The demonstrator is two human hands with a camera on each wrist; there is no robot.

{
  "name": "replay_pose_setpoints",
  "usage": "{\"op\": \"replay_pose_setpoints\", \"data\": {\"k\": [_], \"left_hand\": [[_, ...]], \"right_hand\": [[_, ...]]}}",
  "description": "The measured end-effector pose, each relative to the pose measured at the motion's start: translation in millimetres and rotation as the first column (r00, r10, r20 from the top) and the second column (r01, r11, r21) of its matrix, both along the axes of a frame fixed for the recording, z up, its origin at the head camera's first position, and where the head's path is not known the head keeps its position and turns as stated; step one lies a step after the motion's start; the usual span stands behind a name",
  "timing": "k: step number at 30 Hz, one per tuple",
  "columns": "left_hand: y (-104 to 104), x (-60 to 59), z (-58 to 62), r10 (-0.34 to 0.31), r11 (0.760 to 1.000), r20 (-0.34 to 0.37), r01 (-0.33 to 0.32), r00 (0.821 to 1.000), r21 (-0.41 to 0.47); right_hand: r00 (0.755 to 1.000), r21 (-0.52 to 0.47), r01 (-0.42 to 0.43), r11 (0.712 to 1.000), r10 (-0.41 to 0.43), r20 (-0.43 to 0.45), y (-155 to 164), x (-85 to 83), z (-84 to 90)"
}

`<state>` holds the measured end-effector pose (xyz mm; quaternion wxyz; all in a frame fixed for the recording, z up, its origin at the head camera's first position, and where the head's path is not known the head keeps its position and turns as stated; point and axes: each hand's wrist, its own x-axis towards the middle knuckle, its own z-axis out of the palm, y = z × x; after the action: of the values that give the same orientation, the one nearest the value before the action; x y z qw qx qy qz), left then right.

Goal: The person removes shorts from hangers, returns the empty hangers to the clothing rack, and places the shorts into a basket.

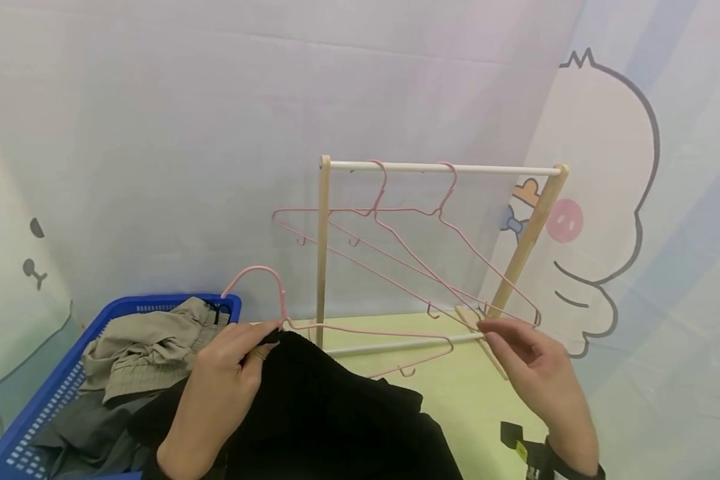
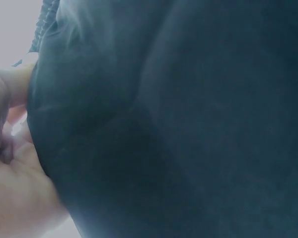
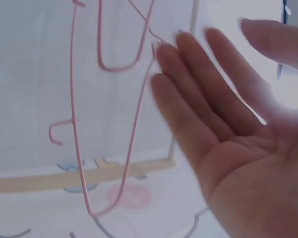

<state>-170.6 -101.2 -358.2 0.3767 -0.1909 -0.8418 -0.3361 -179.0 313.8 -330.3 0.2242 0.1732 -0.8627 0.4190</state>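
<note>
Black garment bunched low in the middle of the head view, over the near edge of the yellow-green table, top edge pulled up to the neck of a pink hanger.
Far left: blue basket holding a beige garment and grey cloth under it.
Left hand just right of the basket, fingers curled, pinching black fabric right at the hanger neck; hook sticking up above the fingertips. Left wrist view almost all dark cloth, fingers gripping its edge at left.
Hanger arm running right from the pinch, across the table, free end near the rack foot.
Behind: wooden rack with white top rail, two more pink hangers hooked on it, tilted down to the right.
Right hand at right, fingers straight and spread loose, holding nothing; fingertips near the low ends of the hung hangers, touching or not cannot tell. Right wrist view: open palm, pink wire just beside the fingertips.
Cartoon-print backdrop behind everything.
</note>
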Motion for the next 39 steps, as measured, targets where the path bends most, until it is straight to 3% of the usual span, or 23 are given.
{"op": "replay_pose_setpoints", "data": {"k": [3,6,10,16,28,39], "left_hand": [[0,-0.3,-1.3,-0.007,1.0,-0.002,0.007,1.0,0.003],[0,-1.3,-2.2,-0.013,1.0,-0.008,0.013,1.0,0.005],[3,-2.2,-2.5,-0.023,1.0,-0.011,0.023,1.0,0.004],[8,-2.9,-2.6,-0.051,0.999,-0.001,0.051,0.999,-0.008],[13,-2.1,-4.3,-0.035,0.998,0.033,0.037,0.999,-0.045],[13,-3.0,-3.0,-0.051,0.997,0.042,0.054,0.998,-0.058]], "right_hand": [[0.989,-0.05,-0.087,0.995,0.081,-0.125,-16,-8.3,-2.7],[0.967,0.027,-0.138,0.99,0.14,-0.211,-38,-15.1,-6.7],[0.947,0.123,-0.132,0.984,0.161,-0.278,-64,-20.8,-12.1],[0.908,0.182,-0.124,0.975,0.186,-0.375,-81,-26.2,-19.1],[0.904,0.218,-0.233,0.948,0.294,-0.31,-96,-32.2,-31.2],[0.893,0.242,-0.189,0.952,0.269,-0.361,-85,-33.8,-29.8]]}}
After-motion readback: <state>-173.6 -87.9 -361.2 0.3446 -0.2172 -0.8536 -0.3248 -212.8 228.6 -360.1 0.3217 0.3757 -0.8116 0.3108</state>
